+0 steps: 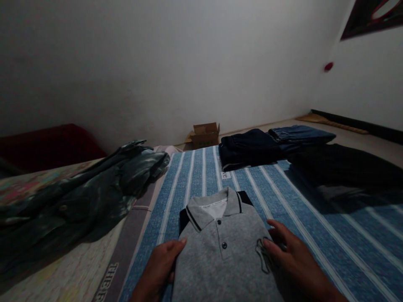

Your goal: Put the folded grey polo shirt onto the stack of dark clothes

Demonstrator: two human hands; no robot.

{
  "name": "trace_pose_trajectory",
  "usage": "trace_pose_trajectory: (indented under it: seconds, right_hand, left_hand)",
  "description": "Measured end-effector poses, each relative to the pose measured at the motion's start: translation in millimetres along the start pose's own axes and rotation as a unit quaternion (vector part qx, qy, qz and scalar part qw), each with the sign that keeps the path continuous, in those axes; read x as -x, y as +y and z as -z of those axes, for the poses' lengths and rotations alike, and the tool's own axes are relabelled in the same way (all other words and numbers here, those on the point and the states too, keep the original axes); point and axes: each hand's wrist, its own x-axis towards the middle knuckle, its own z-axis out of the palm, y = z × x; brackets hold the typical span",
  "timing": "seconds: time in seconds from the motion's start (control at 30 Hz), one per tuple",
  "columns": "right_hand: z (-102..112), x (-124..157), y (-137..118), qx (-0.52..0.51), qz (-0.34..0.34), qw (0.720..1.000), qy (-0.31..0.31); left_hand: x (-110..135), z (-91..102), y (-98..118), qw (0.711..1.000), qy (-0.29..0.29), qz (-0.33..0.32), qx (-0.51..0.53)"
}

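A folded grey polo shirt [220,256] with a dark-trimmed collar and black shoulders lies on the blue striped mat [315,218] in front of me. My left hand [159,268] holds its left edge, thumb on top and fingers tucked under the fabric. My right hand [292,256] rests on the shirt's right side near the dark chest emblem, fingers curled against the cloth.
A crumpled dark green garment [88,197] lies to the left on a patterned sheet. Folded dark and blue clothes [267,147] and a black garment [343,167] sit at the far right of the mat. A small cardboard box [205,134] stands by the wall.
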Motion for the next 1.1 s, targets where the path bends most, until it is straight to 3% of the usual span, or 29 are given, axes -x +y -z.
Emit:
trace_pose_trajectory:
  seconds: [0.1,0.23,0.37,0.47,0.63,0.8,1.1]
  right_hand:
    - [1.2,-2.7,-0.8,-0.057,-0.028,0.998,-0.022]
    - [-1.6,-3.9,-4.0,-0.054,-0.039,0.998,-0.013]
    - [-6.3,1.2,-6.0,-0.149,-0.106,0.982,-0.044]
    - [-8.4,4.1,-5.3,-0.201,-0.133,0.968,-0.073]
    - [-8.8,1.0,3.3,-0.191,-0.099,0.966,-0.146]
    - [-6.4,0.9,10.8,-0.142,-0.064,0.978,-0.142]
    - [-9.0,8.0,-5.6,-0.197,-0.012,0.969,-0.148]
  left_hand:
    - [14.8,-0.9,-2.1,0.997,-0.043,0.035,0.044]
    - [33.5,-3.6,-3.1,0.981,-0.125,0.068,0.133]
    - [39.9,-6.0,-10.6,0.965,-0.169,0.072,0.187]
    - [38.4,-8.5,-18.0,0.963,-0.159,0.066,0.209]
    - [38.3,-12.5,-22.2,0.965,-0.129,0.051,0.221]
    - [38.4,-13.6,-23.5,0.969,-0.113,0.04,0.215]
    - [37.1,-15.2,-24.6,0.948,-0.111,0.067,0.29]
